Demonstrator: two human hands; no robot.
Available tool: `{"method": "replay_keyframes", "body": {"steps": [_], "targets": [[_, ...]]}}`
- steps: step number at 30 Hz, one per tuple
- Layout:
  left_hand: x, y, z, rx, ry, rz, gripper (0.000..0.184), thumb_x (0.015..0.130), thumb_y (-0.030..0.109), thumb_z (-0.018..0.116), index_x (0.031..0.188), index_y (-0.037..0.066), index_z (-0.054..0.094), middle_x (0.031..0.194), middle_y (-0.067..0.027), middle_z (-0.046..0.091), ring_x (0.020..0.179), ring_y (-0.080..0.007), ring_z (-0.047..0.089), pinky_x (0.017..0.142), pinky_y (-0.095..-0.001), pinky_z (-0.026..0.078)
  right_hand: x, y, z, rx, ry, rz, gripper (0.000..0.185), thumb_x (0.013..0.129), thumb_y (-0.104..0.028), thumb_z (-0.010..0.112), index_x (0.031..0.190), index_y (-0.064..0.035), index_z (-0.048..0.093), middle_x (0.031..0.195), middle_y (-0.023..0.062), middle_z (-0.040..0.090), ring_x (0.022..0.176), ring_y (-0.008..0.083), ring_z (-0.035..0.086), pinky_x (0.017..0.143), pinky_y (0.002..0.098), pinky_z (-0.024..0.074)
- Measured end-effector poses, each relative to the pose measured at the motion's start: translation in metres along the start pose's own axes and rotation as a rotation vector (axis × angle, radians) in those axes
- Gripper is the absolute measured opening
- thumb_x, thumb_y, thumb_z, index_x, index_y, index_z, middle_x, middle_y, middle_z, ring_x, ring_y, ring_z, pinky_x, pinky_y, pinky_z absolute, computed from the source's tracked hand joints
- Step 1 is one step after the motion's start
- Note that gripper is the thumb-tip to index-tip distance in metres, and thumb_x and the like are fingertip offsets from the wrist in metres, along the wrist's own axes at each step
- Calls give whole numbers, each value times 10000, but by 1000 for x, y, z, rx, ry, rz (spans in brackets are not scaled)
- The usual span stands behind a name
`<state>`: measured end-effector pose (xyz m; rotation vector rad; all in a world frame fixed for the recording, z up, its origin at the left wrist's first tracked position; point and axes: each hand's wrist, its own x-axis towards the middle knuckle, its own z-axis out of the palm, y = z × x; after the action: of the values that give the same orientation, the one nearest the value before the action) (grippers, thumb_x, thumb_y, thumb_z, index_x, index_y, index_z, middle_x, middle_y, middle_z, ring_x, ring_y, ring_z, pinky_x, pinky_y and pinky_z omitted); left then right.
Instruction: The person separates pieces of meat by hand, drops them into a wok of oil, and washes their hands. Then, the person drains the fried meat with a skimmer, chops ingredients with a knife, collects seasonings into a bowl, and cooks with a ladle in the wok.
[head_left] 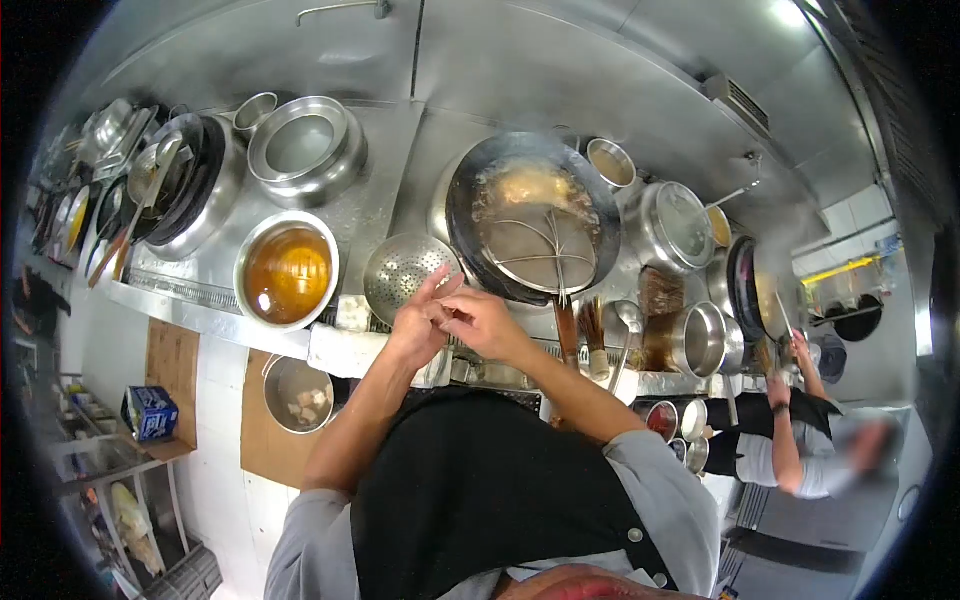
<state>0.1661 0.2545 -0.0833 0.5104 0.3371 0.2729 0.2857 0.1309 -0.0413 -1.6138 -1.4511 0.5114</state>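
The left hand (418,325) is resting half open, fingers loosely extended; the right hand (487,325) is curling against it, and I can't tell whether anything is pinched between. A perforated metal strainer (395,270) is lying just beyond them. The blackened wok (462,220) is holding cloudy liquid (508,235) and a wire-ribbed skimmer (557,258); a round, shiny bowl (334,268) is holding translucent amber liquid (280,275).

Two foreground hands (418,325), one perforated bowl (402,272)
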Motion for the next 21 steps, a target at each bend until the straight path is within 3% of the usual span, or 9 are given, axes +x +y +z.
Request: {"method": "replay_keyframes", "body": {"steps": [3, 6, 8, 10, 11, 12, 14, 20, 21], "targets": [[-4, 3, 0, -50, -149, -51, 948, 863, 91, 593, 1654, 134, 71, 1684, -186, 175, 1416, -341, 425, 1127, -473, 377, -17, 23, 10, 118, 110, 195, 274, 890, -153, 749, 1122, -7, 724, 1023, 109, 713, 884, 203, 679, 777, 313, 539], [-16, 8, -21, -44, -77, -59, 940, 925, 188, 626, 1658, 163, 37, 1693, -182, 151, 1458, -381, 363, 1168, -527, 318, -8, 36, -7, 102, 251, 496, 234, 904, -161, 777, 1094, -29, 740, 1018, 67, 742, 883, 114, 668, 765, 254, 536], [-40, 20, -41, -46, -84, -33, 928, 930, 251, 632, 1657, 201, 57, 1682, -176, 204, 1495, -403, 287, 1176, -586, 291, 17, 84, -29, -30, 350, 485, 318, 852, -274, 822, 1077, -61, 752, 889, 89, 747, 858, 186, 688, 823, 343, 545], [-78, 38, -59, 73, -56, 51, 948, 951, 270, 658, 1657, 173, 32, 1683, -189, 188, 1477, -395, 328, 1176, -557, 305, 56, 83, -74, -408, 269, 510, 187, 918, -148, 678, 1026, -9, 741, 836, 124, 748, 826, 223, 680, 791, 398, 524], [-110, 54, -60, 48, -29, 78, 926, 963, 267, 653, 1655, 166, 46, 1667, -200, 234, 1457, -386, 366, 1164, -542, 338, 68, 65, -94, -479, 405, 440, 134, 904, -72, 621, 924, 31, 704, 823, 96, 730, 799, 219, 653, 749, 407, 508], [-134, 58, -79, 66, 1, 134, 876, 985, 250, 616, 1652, 155, 56, 1636, -215, 305, 1395, -387, 452, 1128, -520, 398, 80, 59, -102, -116, 689, 314, 85, 890, -40, 618, 895, 4, 691, 817, 35, 700, 779, 181, 631, 718, 372, 503], [-191, 64, -117, 77, 86, 240, 833, 1007, 258, 581, 1650, 146, 63, 1597, -229, 370, 1324, -389, 526, 1083, -511, 450, 89, -11, -109, 59, 794, 21, 284, 963, 39, 554, 1202, -32, 690, 1047, 36, 701, 891, 130, 652, 810, 260, 530], [-386, -19, -286, 264, 749, 349, 730, 1032, 354, 530, 1637, 167, 166, 1525, -195, 462, 1277, -360, 561, 1062, -492, 464, 18, -88, -15, 57, 726, -3, 290, 986, -12, 604, 1271, 2, 658, 1050, 70, 716, 828, 119, 646, 738, 257, 548], [-423, -54, -332, 284, 926, 274, 722, 1031, 323, 528, 1638, 178, 166, 1533, -189, 455, 1212, -333, 597, 956, -443, 529, 4, -70, 6, 143, 689, 35, 283, 979, -20, 623, 1259, 2, 659, 1172, 88, 693, 929, 135, 666, 761, 275, 570]]}}
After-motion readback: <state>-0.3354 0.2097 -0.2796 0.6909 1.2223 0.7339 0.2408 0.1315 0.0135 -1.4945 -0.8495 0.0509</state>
